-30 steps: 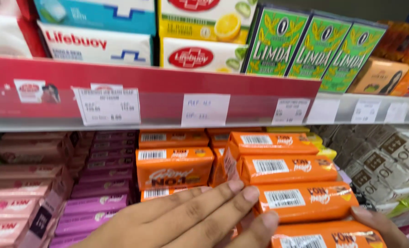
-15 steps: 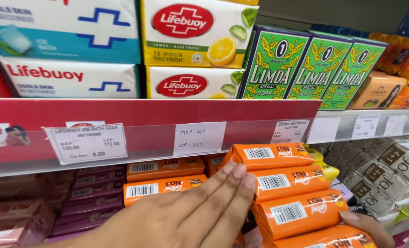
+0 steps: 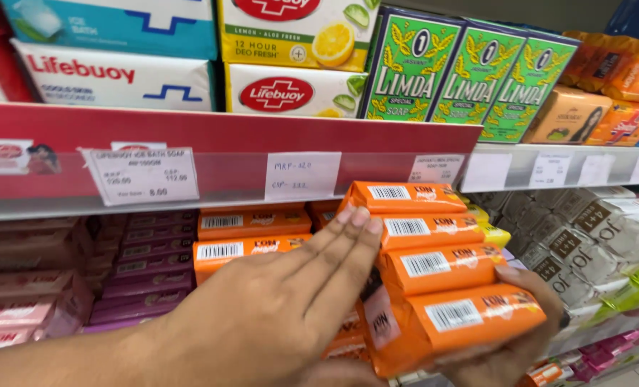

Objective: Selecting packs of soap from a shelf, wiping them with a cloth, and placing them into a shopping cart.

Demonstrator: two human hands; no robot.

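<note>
Head view: left hand (image 3: pixel 276 308) fingers flat against orange soap stack (image 3: pixel 434 265), right hand (image 3: pixel 513 337) cupping it beneath, below shelf rail (image 3: pixel 226 165); judged steadying step.

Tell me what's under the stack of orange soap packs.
The right hand cups the bottom of the stack of orange soap packs; the left hand presses its side. Whether the shelf also bears it is hidden.

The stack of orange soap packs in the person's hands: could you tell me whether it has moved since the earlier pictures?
Yes. The stack of orange soap packs has risen: its top pack now overlaps the shelf rail with the price labels, whereas earlier it sat well below it.
</note>
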